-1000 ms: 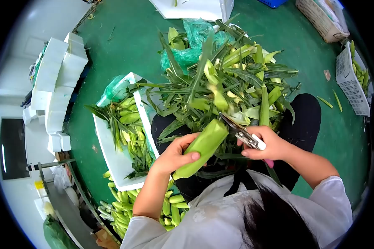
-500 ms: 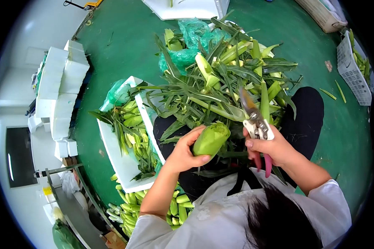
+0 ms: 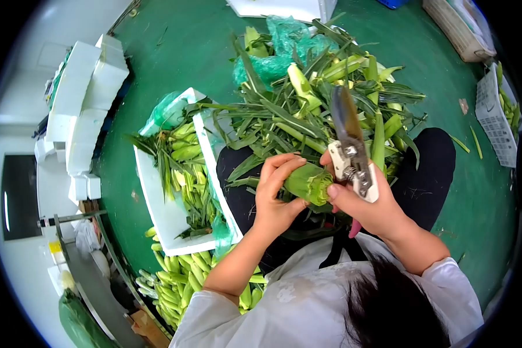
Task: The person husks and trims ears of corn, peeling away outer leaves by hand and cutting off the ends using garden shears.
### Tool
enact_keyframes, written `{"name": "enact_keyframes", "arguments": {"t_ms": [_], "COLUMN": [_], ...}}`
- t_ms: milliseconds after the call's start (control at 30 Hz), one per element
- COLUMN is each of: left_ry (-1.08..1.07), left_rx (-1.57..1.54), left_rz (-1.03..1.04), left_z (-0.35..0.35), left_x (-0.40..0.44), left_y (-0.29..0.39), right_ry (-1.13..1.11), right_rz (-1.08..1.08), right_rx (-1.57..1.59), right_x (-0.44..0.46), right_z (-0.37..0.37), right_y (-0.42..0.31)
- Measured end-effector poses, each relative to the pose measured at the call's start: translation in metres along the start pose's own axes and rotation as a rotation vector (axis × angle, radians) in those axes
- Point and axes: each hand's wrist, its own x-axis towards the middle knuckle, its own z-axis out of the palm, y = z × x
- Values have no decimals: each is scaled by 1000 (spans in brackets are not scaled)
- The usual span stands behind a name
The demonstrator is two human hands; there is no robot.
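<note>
An ear of corn (image 3: 305, 181) in its green husk lies in my left hand (image 3: 275, 194), whose fingers wrap round it. Its cut, leafy end points toward my right hand (image 3: 370, 204). That hand is closed on pruning shears (image 3: 354, 156) with white and pink-red handles, the blades pointing up and away from me. My right thumb touches the cut end of the corn. Beyond both hands, between my knees, spreads a heap of corn husks and leaves (image 3: 307, 110).
At my left stands a white foam box (image 3: 156, 217) with husked corn and leaves inside. Several ears of corn (image 3: 180, 278) are piled beside it. Green plastic film (image 3: 267, 66) lies on the heap. A white basket (image 3: 493, 124) stands far right, and stacked foam boxes (image 3: 78, 87) line the left.
The corn has turned so its cut end faces right and toward me. My right hand has moved left, bringing its thumb onto the corn, and the shears now point more steeply upward.
</note>
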Motion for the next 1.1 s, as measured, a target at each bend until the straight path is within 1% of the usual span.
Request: {"name": "enact_keyframes", "arguments": {"t_ms": [33, 67, 100, 167, 200, 267, 300, 367, 467, 567, 633, 667, 700, 733, 767, 800, 833, 867, 900, 933, 967, 1000, 1033, 1067, 1100], "left_ry": [-10, -21, -74, -162, -209, -199, -221, -264, -297, -248, -232, -220, -266, -142, 49, 234, 452, 680, 982, 1212, 1448, 1565, 1752, 1803, 2039], "left_rx": [-76, -316, -459, -1146, -1257, -1365, -1376, -1399, -1484, -1518, -1044, -809, -518, -493, -644, -867, -892, -905, -825, -642, -424, -350, -183, -85, -253], "left_rz": [-13, -54, 1, -501, -542, -600, -504, -437, -535, -523, -345, -251, -312, -363, -384, -520, -621, -703, -671, -744, -760, -850, -999, -972, -922], "left_z": [1, 7, 13, 20, 23, 32, 35, 39, 37, 34, 32, 30, 21, 3, -8, -29, -59, -90, -119, -145, -171, -184, -200, -224, -219], "left_x": [-3, -5, -9, -22, -28, -35, -39, -37, -36, -30, -39, -45, -52, -61, -84, -103, -136, -168, -202, -237, -291, -329, -391, -493, -519], "left_y": [-5, 0, -14, 0, 1, 10, 6, 3, 5, 16, 5, -2, -6, 10, -2, -3, -15, -27, -33, -28, -43, -27, -30, -49, -27], "right_ry": [11, 16, 24, 59, 44, 18, -3, -29, -30, -21, 6, 84, 99, -71, -246, -275, -264, -292, -310, -365, -439, -502, -564, -548, -529], "right_rz": [-1, 30, 80, 81, 76, 88, 80, 56, 12, 3, -4, 16, 83, 107, 138, 183, 37, -135, -318, -201, -287, -385, -489, -559, -633], "right_rx": [42, 110, 85, 235, 250, 260, 257, 209, 219, 227, 250, 179, 110, 46, -17, -278, -799, -1056, -1310, -1457, -1584, -1698, -1811, -1870, -1927], "right_x": [0, -2, -7, -16, -19, -26, -31, -38, -38, -37, -36, -38, -38, -30, -23, -16, -12, -10, -10, -14, -10, 4, 20, 43, 70], "right_z": [3, 8, 8, 13, 11, 11, 9, 9, 12, 16, 25, 28, 34, 26, 15, 8, 4, -6, -20, -30, -48, -62, -74, -83, -91], "right_y": [1, -2, -4, 2, 2, -6, -5, -4, 3, 5, 1, 2, -8, -10, -11, -15, -12, 8, 35, 55, 80, 97, 111, 118, 119]}}
